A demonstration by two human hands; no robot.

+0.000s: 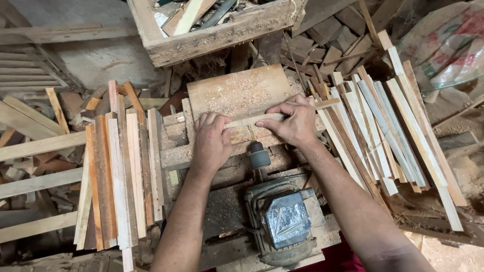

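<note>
Nearest, grey motor (285,221), shaft toward a sawdusty bench (237,90). Left, stack of slats (121,166), perhaps ten; right, larger stack (383,131), too many to count. Judged step: feeding one thin strip (252,121) crosswise over the cutter; next calls for steady, even pressure. Left hand (212,141) and right hand (292,121) both with fingers closed, pinching the strip.

Slat piles (121,166) flanking motor (285,219) (both sides)

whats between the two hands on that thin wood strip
In the head view, a bare stretch of the thin pale wooden strip spans between left hand and right hand, over the sawdust-covered wooden block.
</note>
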